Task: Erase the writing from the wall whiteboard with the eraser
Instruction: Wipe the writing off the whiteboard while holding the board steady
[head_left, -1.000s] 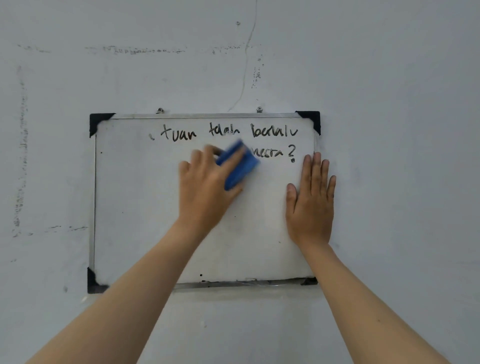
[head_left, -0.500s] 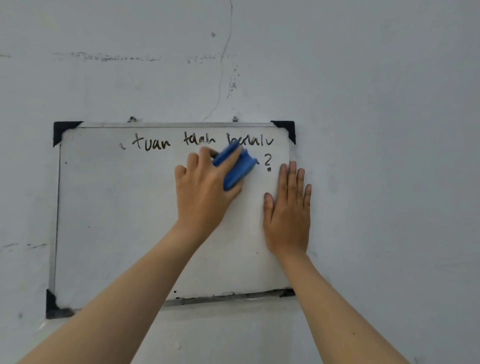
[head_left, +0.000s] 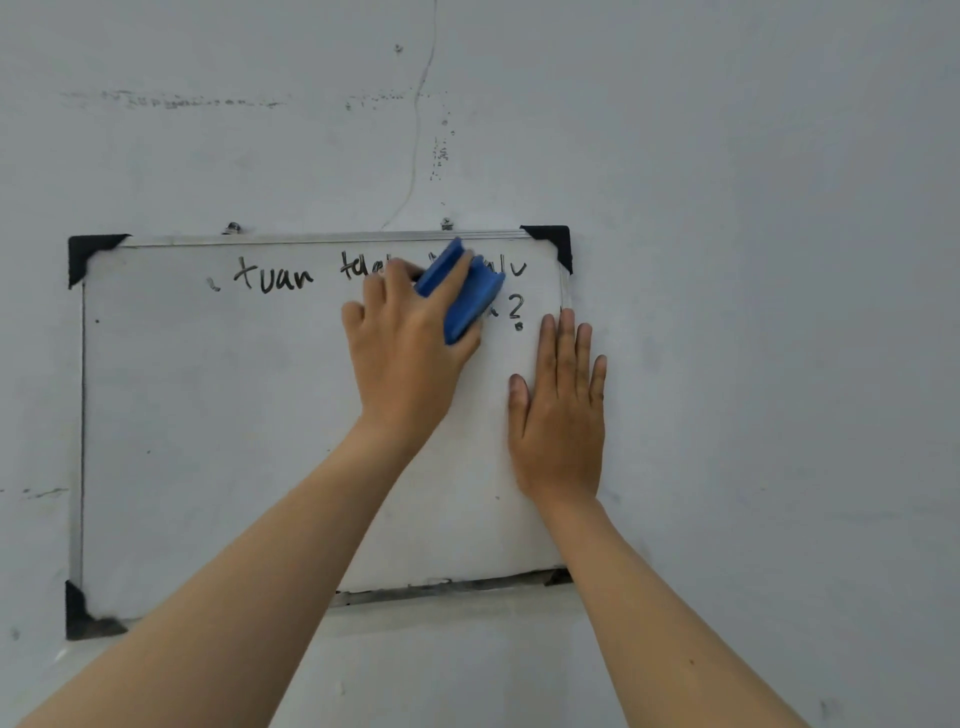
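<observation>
A small whiteboard (head_left: 208, 441) with a metal frame and black corner caps hangs on the wall. Black handwriting (head_left: 272, 278) runs along its top, and a question mark (head_left: 515, 312) sits below at the right. My left hand (head_left: 410, 353) grips a blue eraser (head_left: 465, 291) and presses it against the upper right of the board, covering part of the top line. My right hand (head_left: 561, 410) lies flat with fingers spread on the board's right edge, partly on the wall.
The grey wall (head_left: 753, 260) around the board is scuffed, with a thin crack (head_left: 418, 119) running up from the top edge. Two small hooks (head_left: 232, 227) hold the board's top rail.
My left hand has carried the eraser up and to the right over the second line and into the top line. The word before the question mark is gone. My right hand stays flat.
</observation>
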